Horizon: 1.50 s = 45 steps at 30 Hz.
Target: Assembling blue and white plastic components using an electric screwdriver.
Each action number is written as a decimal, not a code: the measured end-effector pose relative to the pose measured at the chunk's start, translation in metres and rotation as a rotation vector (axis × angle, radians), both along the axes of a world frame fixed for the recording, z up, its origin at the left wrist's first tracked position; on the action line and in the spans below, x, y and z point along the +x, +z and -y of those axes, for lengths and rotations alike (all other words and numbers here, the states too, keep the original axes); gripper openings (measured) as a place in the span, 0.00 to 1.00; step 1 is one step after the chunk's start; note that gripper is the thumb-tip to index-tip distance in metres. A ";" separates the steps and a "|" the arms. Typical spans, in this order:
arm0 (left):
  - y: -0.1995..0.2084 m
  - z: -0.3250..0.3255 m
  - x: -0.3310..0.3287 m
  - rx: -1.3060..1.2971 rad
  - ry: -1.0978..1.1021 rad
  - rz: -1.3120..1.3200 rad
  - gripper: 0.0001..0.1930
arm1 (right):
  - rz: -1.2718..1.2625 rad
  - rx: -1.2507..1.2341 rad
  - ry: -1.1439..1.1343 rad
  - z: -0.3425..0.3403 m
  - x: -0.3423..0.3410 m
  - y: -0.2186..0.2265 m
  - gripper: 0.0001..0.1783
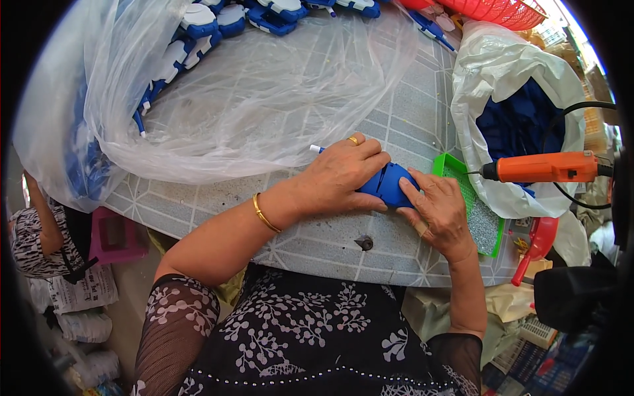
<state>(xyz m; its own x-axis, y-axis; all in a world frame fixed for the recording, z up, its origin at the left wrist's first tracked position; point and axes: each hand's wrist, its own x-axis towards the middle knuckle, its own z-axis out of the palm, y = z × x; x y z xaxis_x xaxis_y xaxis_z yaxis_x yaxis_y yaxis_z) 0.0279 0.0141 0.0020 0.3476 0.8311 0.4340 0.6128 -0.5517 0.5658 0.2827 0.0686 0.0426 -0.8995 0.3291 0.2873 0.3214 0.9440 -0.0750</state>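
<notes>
A rounded blue plastic casing (391,187) with dark slots is held just above the table between both hands. My left hand (342,173) wraps over its left part, and a white-tipped end sticks out past the knuckles. On the casing's right end, the fingers of my right hand (438,210) are pressed against it, thumb below. The casing's underside and much of its left part are hidden. Right beside my right hand lies a green tray (490,243) full of small silvery pieces that look like screws. An orange electric screwdriver (547,167) hangs over the tray's far end.
A clear plastic bag (264,112) spreads across the table's left, with several blue-and-white assembled pieces (191,53) behind it. A white sack (475,86) of blue parts stands at the right, below a red basket (508,12). A red-handled tool (538,241) lies at the right edge.
</notes>
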 end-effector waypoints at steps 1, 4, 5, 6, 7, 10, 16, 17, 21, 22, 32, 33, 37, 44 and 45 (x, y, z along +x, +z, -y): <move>0.000 0.000 0.000 0.000 0.001 0.001 0.34 | 0.014 0.004 0.002 0.000 0.000 0.001 0.34; 0.001 -0.001 -0.002 -0.002 -0.011 -0.001 0.35 | 0.013 -0.001 0.030 -0.005 -0.005 -0.002 0.34; -0.001 -0.002 -0.002 0.015 -0.022 0.012 0.35 | 0.014 -0.001 0.030 -0.006 -0.005 -0.001 0.34; -0.002 -0.003 -0.003 0.031 -0.032 0.024 0.35 | 0.022 -0.017 0.036 -0.008 -0.006 0.000 0.34; -0.002 -0.004 -0.003 0.032 -0.031 0.026 0.35 | 0.030 -0.032 0.041 -0.009 -0.006 0.001 0.34; -0.002 -0.006 -0.001 0.043 -0.045 0.014 0.36 | 0.026 -0.066 0.017 -0.006 -0.011 0.002 0.33; 0.008 -0.008 0.008 0.037 -0.045 -0.041 0.33 | -0.026 -0.069 -0.060 0.004 -0.009 -0.006 0.34; 0.009 -0.005 0.007 0.059 -0.065 -0.038 0.33 | -0.026 -0.035 -0.070 0.008 -0.010 -0.004 0.33; 0.009 0.002 0.003 0.020 -0.014 -0.060 0.33 | -0.585 0.285 -0.326 0.021 0.039 0.016 0.23; 0.009 0.002 0.003 0.024 -0.005 -0.065 0.34 | -0.756 0.414 -0.475 0.022 0.065 0.019 0.20; 0.009 -0.004 0.010 0.086 0.003 -0.041 0.33 | -1.357 -0.522 -0.673 -0.044 0.149 0.045 0.30; 0.010 -0.004 0.010 0.085 -0.002 -0.049 0.33 | -1.333 -0.528 -0.641 -0.042 0.146 0.045 0.27; 0.009 -0.004 0.010 0.080 0.001 -0.066 0.34 | -1.307 -0.597 -0.504 -0.026 0.112 0.054 0.23; 0.011 -0.004 0.008 -0.012 0.001 -0.113 0.37 | -1.315 -0.989 -0.300 -0.012 0.064 0.041 0.18; 0.010 -0.004 0.009 0.015 0.001 -0.094 0.35 | -1.307 -0.954 -0.293 -0.013 0.060 0.033 0.17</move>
